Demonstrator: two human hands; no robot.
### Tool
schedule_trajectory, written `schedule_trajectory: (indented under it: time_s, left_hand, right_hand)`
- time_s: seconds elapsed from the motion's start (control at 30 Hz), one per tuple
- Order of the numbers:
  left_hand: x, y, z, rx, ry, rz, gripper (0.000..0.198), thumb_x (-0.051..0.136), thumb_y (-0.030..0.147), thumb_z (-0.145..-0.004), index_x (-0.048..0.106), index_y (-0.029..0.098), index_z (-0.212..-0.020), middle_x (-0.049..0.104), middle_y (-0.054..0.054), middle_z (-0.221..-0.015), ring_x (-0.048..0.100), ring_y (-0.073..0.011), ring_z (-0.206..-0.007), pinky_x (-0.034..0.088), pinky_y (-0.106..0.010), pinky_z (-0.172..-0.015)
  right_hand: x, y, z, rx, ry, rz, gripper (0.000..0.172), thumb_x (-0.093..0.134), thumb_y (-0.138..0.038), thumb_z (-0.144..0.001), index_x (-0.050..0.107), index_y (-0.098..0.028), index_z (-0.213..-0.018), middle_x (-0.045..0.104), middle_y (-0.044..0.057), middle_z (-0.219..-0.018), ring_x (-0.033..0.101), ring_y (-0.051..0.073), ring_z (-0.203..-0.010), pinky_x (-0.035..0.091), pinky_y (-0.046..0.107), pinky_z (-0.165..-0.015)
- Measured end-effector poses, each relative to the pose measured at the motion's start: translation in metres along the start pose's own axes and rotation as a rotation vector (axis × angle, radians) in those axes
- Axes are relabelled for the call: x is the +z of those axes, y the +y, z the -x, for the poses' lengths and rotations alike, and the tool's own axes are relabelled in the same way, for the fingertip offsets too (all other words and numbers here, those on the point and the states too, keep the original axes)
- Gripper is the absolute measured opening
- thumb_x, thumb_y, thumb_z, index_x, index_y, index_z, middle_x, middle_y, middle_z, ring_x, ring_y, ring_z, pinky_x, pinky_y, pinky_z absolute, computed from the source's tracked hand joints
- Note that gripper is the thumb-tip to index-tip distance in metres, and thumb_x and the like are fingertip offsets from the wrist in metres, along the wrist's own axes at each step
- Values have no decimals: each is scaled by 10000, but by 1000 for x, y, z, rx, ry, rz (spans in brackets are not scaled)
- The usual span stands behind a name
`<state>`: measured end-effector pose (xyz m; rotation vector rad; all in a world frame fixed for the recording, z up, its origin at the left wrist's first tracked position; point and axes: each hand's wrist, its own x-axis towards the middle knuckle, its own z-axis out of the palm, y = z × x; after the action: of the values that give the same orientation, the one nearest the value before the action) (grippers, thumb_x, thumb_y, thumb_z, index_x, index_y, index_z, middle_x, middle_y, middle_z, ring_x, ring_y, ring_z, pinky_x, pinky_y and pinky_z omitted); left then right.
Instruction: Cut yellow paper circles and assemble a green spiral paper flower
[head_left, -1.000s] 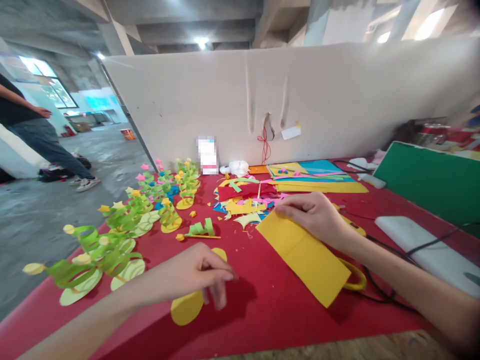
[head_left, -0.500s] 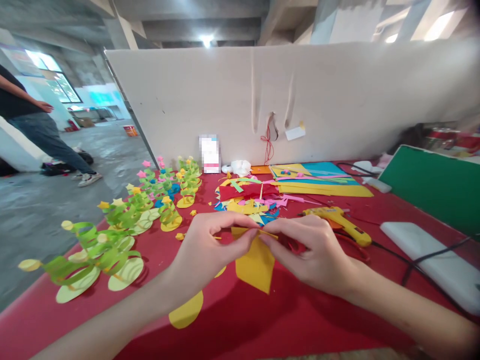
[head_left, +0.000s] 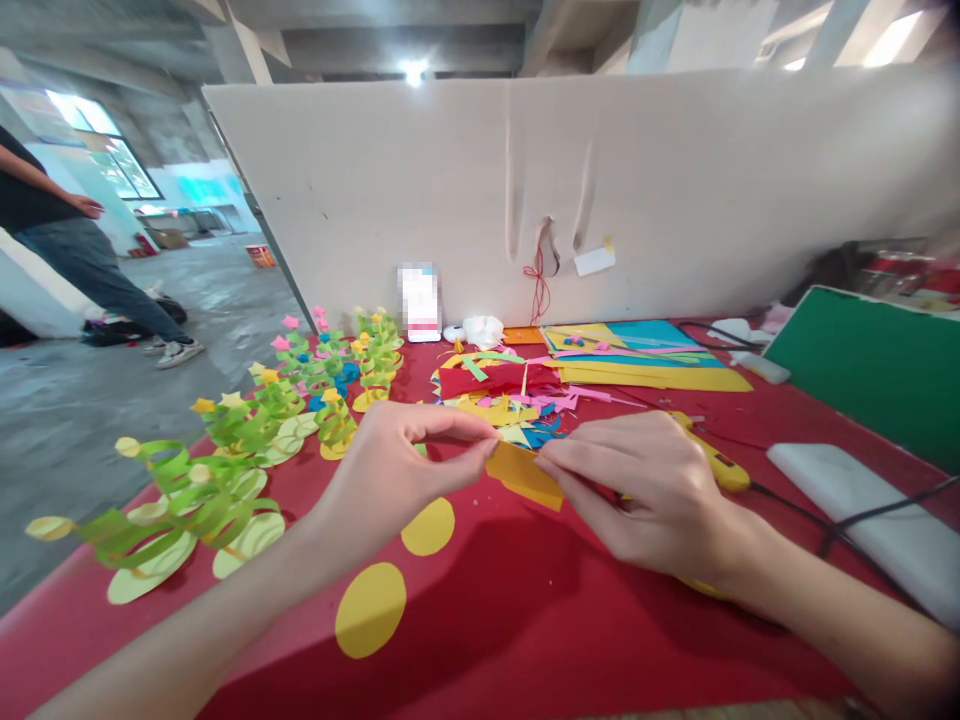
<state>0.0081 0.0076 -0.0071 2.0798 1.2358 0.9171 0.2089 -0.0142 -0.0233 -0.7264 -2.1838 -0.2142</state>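
yellow paper: a small folded piece of yellow paper point(head_left: 525, 472) is held just above the red worktop point(head_left: 525, 630), between the two hands, in front of the scrap pile.
left hand: the left hand point(head_left: 397, 475) pinches the left end of the paper with thumb and fingertips closed on it.
right hand: the right hand point(head_left: 652, 495) pinches the right end the same way, fingertips tight on the edge.
how it will feel: it looks very light and thin. it should bend and crease with ease, and it could rip if the hands pull apart too hard. it does not look slippery.
where to hold: the two short ends look best, just where the fingertips are now (a pinch in the middle would squash the fold).
count of held paper: one.
count of hands: two, both from the same person.
yellow circles: two, flat on the worktop near the left arm, one point(head_left: 428, 527) close to the hand and one point(head_left: 370, 608) nearer the camera.
glue gun: one yellow glue gun point(head_left: 716, 465), partly hidden behind the right hand.
green paper curls: many green paper curls point(head_left: 187, 500) stand in rows on the left, too bunched up to count well.
scrap pile: one heap of coloured bits point(head_left: 499, 390) behind the hands.
paper sheets: one flat stack of paper sheets point(head_left: 645, 365) farther back.
green board: one green board point(head_left: 862, 365) on the right.
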Motion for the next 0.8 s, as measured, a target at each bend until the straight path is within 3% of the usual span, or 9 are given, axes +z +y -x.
schedule_trajectory:
  time_s: [0.13, 0.2, 0.3, 0.4, 0.57, 0.7, 0.8]
  left_hand:
    - [-6, -2, -6, -33, 133, -4, 84, 587, 224, -730, 666, 196, -737, 692, 22, -688, 608, -97, -581, 465, -145, -483]
    - [-6, -1, -6, 14, 180, -1, 101, 567, 225, -752, 661, 199, -776, 695, 19, -733, 614, -96, -613, 471, -140, -502]
    - [2, 4, 1, 170, 85, 10, 130, 576, 211, -752, 658, 214, -853, 699, 21, -835, 629, -110, -752, 488, -153, -632]
    - [11, 9, 8, 270, -4, 41, 121, 582, 157, -741, 659, 186, -830, 702, 10, -831, 634, -111, -761, 486, -163, -688]
    - [15, 13, 13, 332, -12, 43, 89, 582, 122, -733, 654, 161, -766, 696, -3, -769, 631, -111, -713, 487, -171, -673]
    - [10, 10, 11, 258, -7, -12, 73, 589, 161, -732, 657, 182, -751, 700, 9, -754, 632, -117, -690, 488, -183, -652]
    - [0, -2, 1, 131, 70, -81, 73, 580, 185, -734, 650, 198, -721, 694, 14, -731, 628, -133, -675, 484, -192, -579]
  right_hand:
    - [-2, 5, -1, 27, 20, -22, 91, 560, -72, -743, 602, -153, -730, 623, 11, -575, 564, 103, -527, 431, 217, -495]
    - [-2, 6, -2, 34, 23, -33, 93, 566, -69, -738, 600, -155, -747, 624, 9, -578, 570, 105, -539, 433, 213, -499]
    - [-2, 3, -2, 11, 0, -56, 86, 571, -77, -742, 596, -159, -747, 632, 5, -595, 563, 99, -523, 430, 211, -492]
    - [-1, -2, -1, -24, -12, -58, 69, 572, -88, -749, 590, -151, -728, 638, 18, -608, 563, 101, -520, 422, 214, -481]
    - [0, -7, 2, -41, -56, -24, 69, 555, -85, -760, 592, -134, -727, 659, 51, -658, 601, 125, -582, 434, 223, -501]
    - [-2, -6, 2, -76, -103, 31, 104, 530, -64, -751, 600, -139, -729, 667, 57, -664, 596, 139, -561, 425, 249, -473]
    - [-11, -4, 1, -69, -45, 68, 84, 555, -77, -742, 596, -150, -743, 660, 38, -617, 592, 130, -534, 430, 252, -476]
